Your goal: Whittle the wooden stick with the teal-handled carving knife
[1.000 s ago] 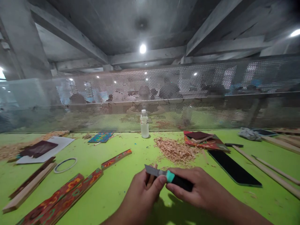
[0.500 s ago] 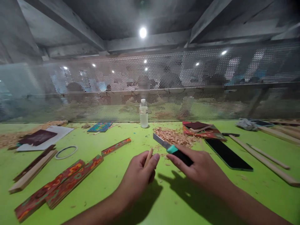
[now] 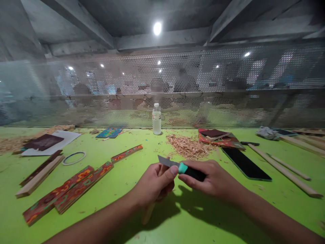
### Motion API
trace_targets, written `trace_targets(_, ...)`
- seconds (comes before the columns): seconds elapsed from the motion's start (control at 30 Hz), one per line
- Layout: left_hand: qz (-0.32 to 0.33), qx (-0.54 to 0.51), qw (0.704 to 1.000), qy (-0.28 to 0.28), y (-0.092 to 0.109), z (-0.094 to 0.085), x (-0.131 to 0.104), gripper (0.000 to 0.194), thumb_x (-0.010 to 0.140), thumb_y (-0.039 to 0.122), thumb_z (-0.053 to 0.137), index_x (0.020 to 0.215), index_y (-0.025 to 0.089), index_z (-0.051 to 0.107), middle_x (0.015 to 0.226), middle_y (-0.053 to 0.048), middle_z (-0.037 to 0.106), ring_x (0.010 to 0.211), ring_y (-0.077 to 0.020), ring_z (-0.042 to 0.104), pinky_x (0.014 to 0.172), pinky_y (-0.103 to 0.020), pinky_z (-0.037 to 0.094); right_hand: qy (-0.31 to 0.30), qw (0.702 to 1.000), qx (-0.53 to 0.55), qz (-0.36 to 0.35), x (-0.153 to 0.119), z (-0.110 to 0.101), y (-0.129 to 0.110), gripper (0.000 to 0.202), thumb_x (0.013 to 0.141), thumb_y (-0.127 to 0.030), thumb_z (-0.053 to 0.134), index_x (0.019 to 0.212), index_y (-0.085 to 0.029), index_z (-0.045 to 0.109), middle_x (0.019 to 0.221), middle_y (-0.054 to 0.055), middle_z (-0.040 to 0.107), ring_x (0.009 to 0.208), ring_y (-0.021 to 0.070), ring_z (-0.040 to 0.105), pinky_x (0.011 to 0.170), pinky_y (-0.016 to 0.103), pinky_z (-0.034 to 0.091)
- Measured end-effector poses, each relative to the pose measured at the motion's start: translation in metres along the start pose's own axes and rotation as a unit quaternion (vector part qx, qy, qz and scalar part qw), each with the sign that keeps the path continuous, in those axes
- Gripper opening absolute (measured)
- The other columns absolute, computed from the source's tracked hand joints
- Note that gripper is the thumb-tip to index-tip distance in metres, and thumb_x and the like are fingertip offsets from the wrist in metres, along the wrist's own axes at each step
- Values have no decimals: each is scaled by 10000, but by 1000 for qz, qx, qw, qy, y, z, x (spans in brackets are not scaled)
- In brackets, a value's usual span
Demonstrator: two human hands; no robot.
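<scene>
My left hand (image 3: 158, 184) is closed round a slim wooden stick (image 3: 148, 214), whose lower end sticks out beneath the fist. My right hand (image 3: 207, 178) grips a utility knife (image 3: 191, 172) by its black handle with a turquoise collar. The knife's grey blade points left and lies across the upper end of the stick, beside my left thumb. Whether the edge bites into the wood I cannot tell. Just beyond both hands a heap of wood shavings (image 3: 190, 146) is spread on the green table (image 3: 114, 210).
Painted wooden strips (image 3: 83, 189), a plain wood bar (image 3: 40, 178) and a tape ring (image 3: 73, 158) lie left. A water bottle (image 3: 156, 120) stands by the perforated screen (image 3: 122, 108). Rightward are a black phone (image 3: 246, 164), long wooden sticks (image 3: 284, 171) and sandpaper (image 3: 214, 133).
The knife has moved left and down, bringing its blade onto the stick's top. My left hand has turned, so the stick's lower end now shows. The view has tilted slightly.
</scene>
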State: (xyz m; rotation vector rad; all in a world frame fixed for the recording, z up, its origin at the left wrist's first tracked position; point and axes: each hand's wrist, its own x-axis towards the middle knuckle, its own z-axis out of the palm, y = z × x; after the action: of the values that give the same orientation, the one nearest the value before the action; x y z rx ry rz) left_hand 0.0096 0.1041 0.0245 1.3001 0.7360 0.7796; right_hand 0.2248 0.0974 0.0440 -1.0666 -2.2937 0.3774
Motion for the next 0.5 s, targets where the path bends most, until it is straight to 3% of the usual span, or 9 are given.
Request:
trace_targets(0.13,6,20,1000,6,3,3,-2,568,782,719,749,732,229,466,488,120,396,377,-39,258,364,-177,215,-9,1000,-18,-20,-2,2,2,287,999,-442,571,964,-215,743,674,-17,680,568,119,571,556,212,399)
trace_targets(0.5,19,45,995,89,-1,5,-1,500,814,636,770,736,217,509,481,108,422,412,-62,307,398,-189,243,77,989,-123,-9,-8,11,-1,344,1007,-492,554,1106,-214,732,885,64,816,704,226,756,601,278,471)
